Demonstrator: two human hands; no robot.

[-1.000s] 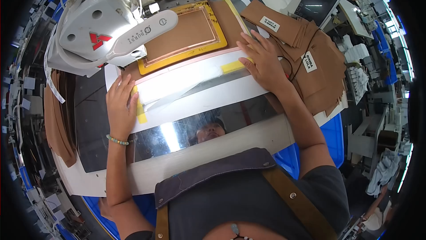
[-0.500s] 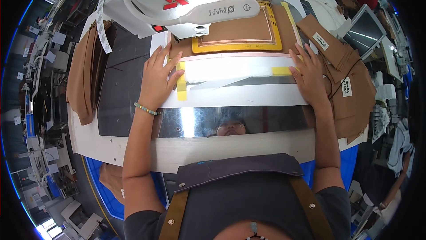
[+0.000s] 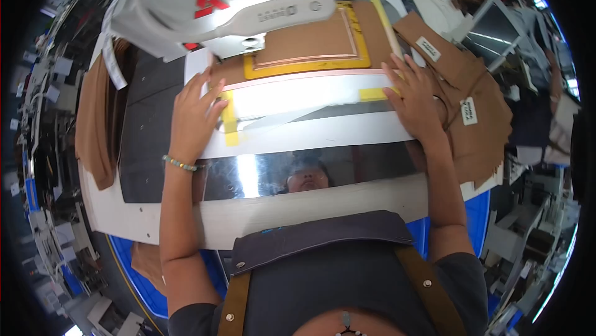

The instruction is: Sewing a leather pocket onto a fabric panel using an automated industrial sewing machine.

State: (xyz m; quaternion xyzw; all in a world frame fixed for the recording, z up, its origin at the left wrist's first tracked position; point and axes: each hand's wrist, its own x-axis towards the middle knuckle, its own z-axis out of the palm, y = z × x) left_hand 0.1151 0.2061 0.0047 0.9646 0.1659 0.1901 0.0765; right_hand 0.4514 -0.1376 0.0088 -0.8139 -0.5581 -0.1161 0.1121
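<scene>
A brown fabric panel (image 3: pixel 298 43) lies under a yellow clamp frame (image 3: pixel 308 64) on the sewing machine's bed. In front of it is a white sheet (image 3: pixel 310 129) with strips of yellow tape (image 3: pixel 231 126) and a pale pink band along its far edge. My left hand (image 3: pixel 191 115) rests flat by the panel's left near corner, fingers spread, thumb beside the tape. At the opposite corner lies my right hand (image 3: pixel 417 101), its fingers stretched out onto the brown fabric's edge. Neither hand grips anything that shows.
The white sewing machine head (image 3: pixel 180 0) overhangs the far left. Brown fabric pieces are stacked at the left (image 3: pixel 96 125) and, with white labels, at the right (image 3: pixel 478 118). A screen (image 3: pixel 493 28) stands far right. A shiny metal plate (image 3: pixel 366 165) lies nearest me.
The whole view has tilted and shifted slightly, so the table sits a little further left. Both hands stay at the same corners, and the clamp frame keeps its place on the fabric.
</scene>
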